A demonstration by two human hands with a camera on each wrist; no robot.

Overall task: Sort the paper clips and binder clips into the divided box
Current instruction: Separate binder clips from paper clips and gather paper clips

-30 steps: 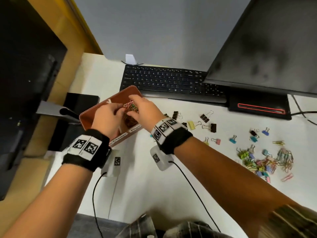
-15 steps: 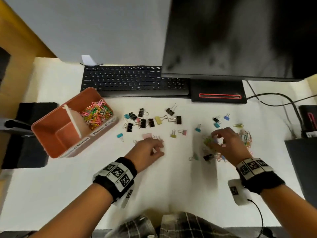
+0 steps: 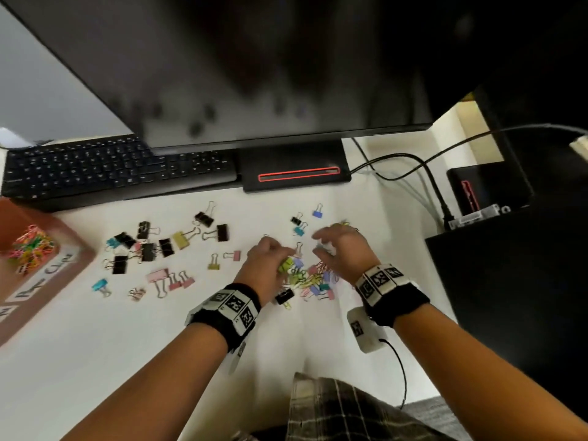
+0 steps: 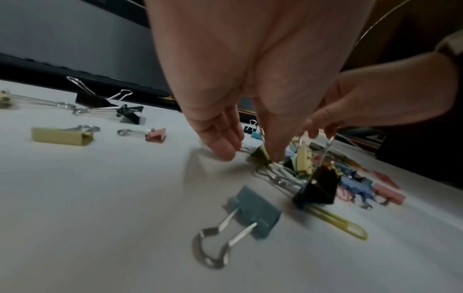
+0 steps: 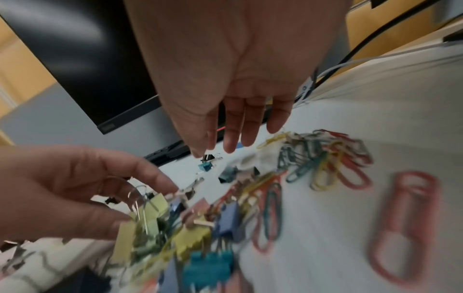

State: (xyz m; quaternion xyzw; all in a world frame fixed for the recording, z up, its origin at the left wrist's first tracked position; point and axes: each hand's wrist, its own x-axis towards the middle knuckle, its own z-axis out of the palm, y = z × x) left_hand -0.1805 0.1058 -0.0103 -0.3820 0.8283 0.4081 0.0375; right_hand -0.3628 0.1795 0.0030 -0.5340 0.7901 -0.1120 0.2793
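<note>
The divided box (image 3: 47, 268) is cut off by the head view's left edge, so only one corner with paper clips (image 3: 30, 246) shows; its label is too smeared to read. Beside the box's far rim, the keyboard (image 3: 111, 170) keys are blurred. Well right of the box, the left hand (image 3: 264, 265) covers part of the mixed pile (image 3: 310, 280). In the right wrist view that pile (image 5: 200, 237) is motion-blurred, so single clips run together.

Matt white desk (image 3: 159, 345), shiny metal-handled binder clips (image 3: 219, 232), glossy monitor (image 3: 254, 74)
</note>
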